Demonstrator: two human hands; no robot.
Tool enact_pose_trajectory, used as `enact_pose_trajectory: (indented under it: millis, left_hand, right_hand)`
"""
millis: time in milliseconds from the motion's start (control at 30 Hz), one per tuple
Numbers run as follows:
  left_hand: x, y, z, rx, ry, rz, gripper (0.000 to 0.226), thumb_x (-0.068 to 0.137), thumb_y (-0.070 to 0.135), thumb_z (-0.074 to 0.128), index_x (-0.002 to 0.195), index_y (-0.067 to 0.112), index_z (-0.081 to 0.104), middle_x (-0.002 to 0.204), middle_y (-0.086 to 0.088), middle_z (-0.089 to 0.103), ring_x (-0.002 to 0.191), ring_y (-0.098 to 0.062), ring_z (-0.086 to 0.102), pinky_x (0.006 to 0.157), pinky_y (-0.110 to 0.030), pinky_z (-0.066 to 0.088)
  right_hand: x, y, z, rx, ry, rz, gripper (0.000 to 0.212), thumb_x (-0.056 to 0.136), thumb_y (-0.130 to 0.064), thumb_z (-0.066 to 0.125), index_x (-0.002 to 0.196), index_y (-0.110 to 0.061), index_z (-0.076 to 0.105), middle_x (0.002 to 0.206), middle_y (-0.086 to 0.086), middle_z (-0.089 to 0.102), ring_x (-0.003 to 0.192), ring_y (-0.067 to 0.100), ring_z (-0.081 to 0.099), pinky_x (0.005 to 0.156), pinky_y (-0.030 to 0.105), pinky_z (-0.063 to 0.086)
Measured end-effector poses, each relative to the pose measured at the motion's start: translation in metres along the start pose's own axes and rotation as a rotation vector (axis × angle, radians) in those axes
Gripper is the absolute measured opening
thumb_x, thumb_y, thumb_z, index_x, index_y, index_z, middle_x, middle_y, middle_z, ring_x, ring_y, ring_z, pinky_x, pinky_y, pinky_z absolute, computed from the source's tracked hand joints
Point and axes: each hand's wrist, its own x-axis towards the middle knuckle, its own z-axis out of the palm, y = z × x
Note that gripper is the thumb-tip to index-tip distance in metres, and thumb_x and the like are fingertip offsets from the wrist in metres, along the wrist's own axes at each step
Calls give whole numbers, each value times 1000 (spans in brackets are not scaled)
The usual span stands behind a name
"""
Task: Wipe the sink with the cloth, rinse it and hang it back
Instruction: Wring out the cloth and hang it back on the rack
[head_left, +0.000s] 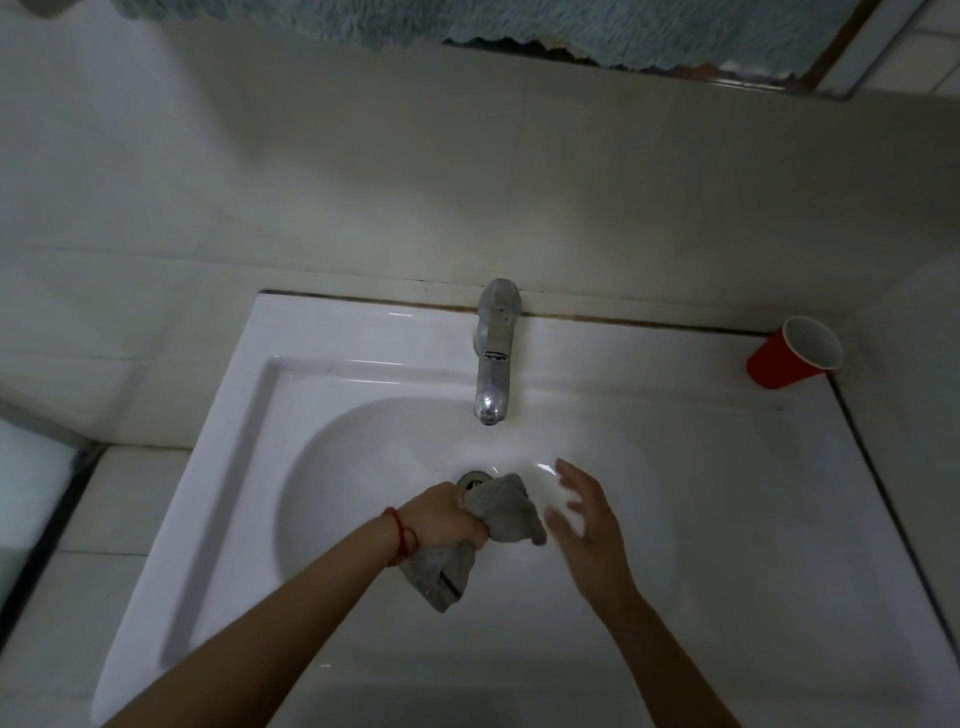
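1. The left hand (447, 517) is closed in a fist round the middle of the grey cloth (501, 512), holding it bunched over the bowl of the sink (218, 467).
2. One end of the cloth sticks out of the fist toward 2 o'clock and covers part of the drain (471, 478); the other end hangs below the fist toward 6 o'clock.
3. The right hand (584, 525) is open with fingers spread, holding nothing, just beside the cloth at its 3 o'clock; its fingertips look blurred.
4. A red string (401, 538) is tied round the left wrist.
5. The tap (494, 353) stands at 12 o'clock from the hands, its spout over the bowl, well apart from the cloth. No water can be made out at the spout.
6. A red cup (792, 358) lies tilted on the back corner of the sink ledge at 2 o'clock, its white inside facing 2 o'clock, well apart from both hands.
7. A teal towel (467, 21) hangs along the top edge at 12 o'clock, above the tiled wall (363, 182).
8. Between the hands and the tap the bowl is bare white.
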Motion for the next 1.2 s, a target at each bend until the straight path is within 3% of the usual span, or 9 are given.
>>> enact_pose_trajectory:
  millis: [100, 267, 400, 533, 700, 867, 1000, 1100, 1200]
  left_hand:
    - [-1, 8, -8, -126, -87, -91, 19, 74, 8, 62, 55, 14, 60, 56, 1, 62, 55, -11, 57, 57, -19, 46]
    - [-28, 34, -10, -115, -313, -132, 31, 88, -2, 46, 60, 5, 55, 43, 2, 62, 38, -5, 57, 48, -19, 48]
    - [-32, 25, -20, 310, 3, -124, 39, 99, 6, 24, 121, -19, 44, 129, -29, 51, 109, -30, 55, 95, -32, 38]
    - [-14, 17, 11, 606, -27, -35, 30, 86, 23, 54, 102, -1, 59, 100, -15, 63, 88, -20, 61, 69, -30, 45]
    - [11, 6, 26, 923, 184, 99, 29, 90, 27, 48, 108, 8, 59, 112, -13, 65, 101, -30, 61, 82, -36, 47]
    - [9, 6, 39, 1053, 270, 184, 26, 89, 10, 43, 113, 5, 52, 107, -13, 66, 95, -32, 63, 69, -34, 39]
    - [0, 0, 45, 1195, 444, 367, 43, 32, 28, 83, 72, 23, 69, 58, 1, 63, 41, -12, 56, 39, -22, 24]
    - [3, -13, 46, 1043, 416, 391, 40, 51, 26, 79, 87, 19, 65, 79, -5, 65, 59, -22, 62, 49, -27, 48]
    - [4, -15, 32, 523, 337, 168, 25, 83, 26, 54, 103, 12, 60, 102, -11, 66, 89, -28, 63, 71, -30, 46]
  right_hand:
    - [-16, 12, 11, -596, -87, -496, 72, 76, -33, 56, 140, -18, 26, 147, 2, 27, 140, 12, 19, 116, 22, 11]
    - [1, 22, 39, -876, 93, -722, 64, 76, -51, 56, 122, -9, 43, 124, 9, 44, 120, 25, 42, 114, 43, 16]
    - [26, 21, 35, -893, 135, -973, 18, 76, -13, 59, 93, -11, 56, 77, 5, 66, 71, 19, 62, 82, 34, 52]
    - [32, 11, 37, -1068, -257, -715, 33, 41, -23, 77, 69, -16, 61, 51, -1, 63, 38, 13, 55, 37, 14, 34]
    - [38, -14, 41, -956, -689, -126, 8, 74, -8, 54, 66, -7, 55, 75, 14, 62, 80, 35, 62, 62, 27, 34]
    - [50, -19, 37, -713, -912, 243, 31, 73, -3, 55, 49, -16, 40, 58, 4, 46, 56, 20, 45, 52, 23, 34]
    - [58, -24, 29, -604, -1105, 411, 24, 74, -5, 59, 54, -17, 51, 64, 2, 52, 60, 14, 47, 55, 24, 38]
    - [57, -18, 30, -699, -1050, 353, 5, 75, -14, 62, 78, -11, 62, 88, 10, 64, 72, 18, 55, 62, 25, 42]
    - [46, -3, 31, -807, -652, 34, 37, 74, -22, 61, 109, -11, 57, 109, 11, 64, 98, 28, 60, 80, 32, 44]
